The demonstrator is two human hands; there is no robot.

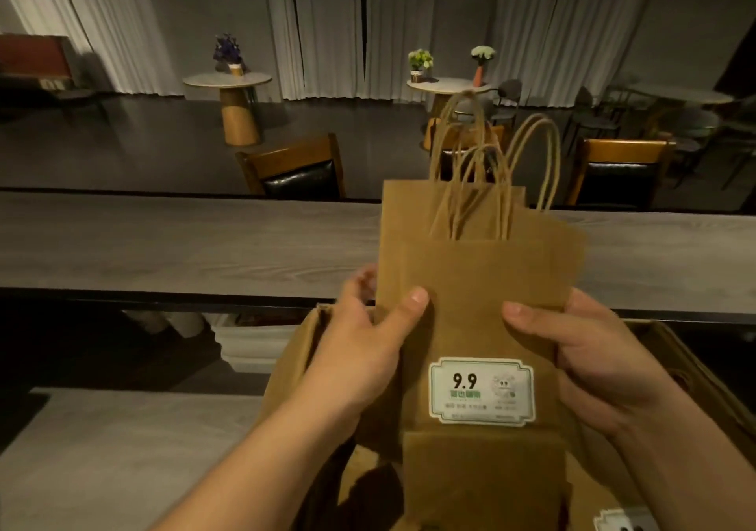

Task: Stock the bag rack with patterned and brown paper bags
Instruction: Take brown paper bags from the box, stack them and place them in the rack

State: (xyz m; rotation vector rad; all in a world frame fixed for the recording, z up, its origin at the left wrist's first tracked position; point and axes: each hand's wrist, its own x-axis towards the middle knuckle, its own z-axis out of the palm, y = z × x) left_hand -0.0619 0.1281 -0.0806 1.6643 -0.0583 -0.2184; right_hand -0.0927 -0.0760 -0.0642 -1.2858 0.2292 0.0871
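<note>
The person holds a small stack of brown paper bags point(474, 281) up in front of the chest, standing tall, with the twine handles point(491, 162) at the top and the folded bottoms low. The left hand point(360, 350) grips the left edge, thumb on the front and fingers behind. The right hand point(589, 358) grips the right edge the same way. Both hands are equally close, one on each side. The front bag has a white sticker point(482, 391) that says 9.9.

Just under the bags sits an open cardboard box point(671, 350) with more brown paper inside. I cannot see any bag rack.

Past the hands runs a long grey wooden counter point(184, 240). Farther off are dark chairs point(294, 166), round tables point(228, 79) with flowers, and white curtains point(327, 27).
</note>
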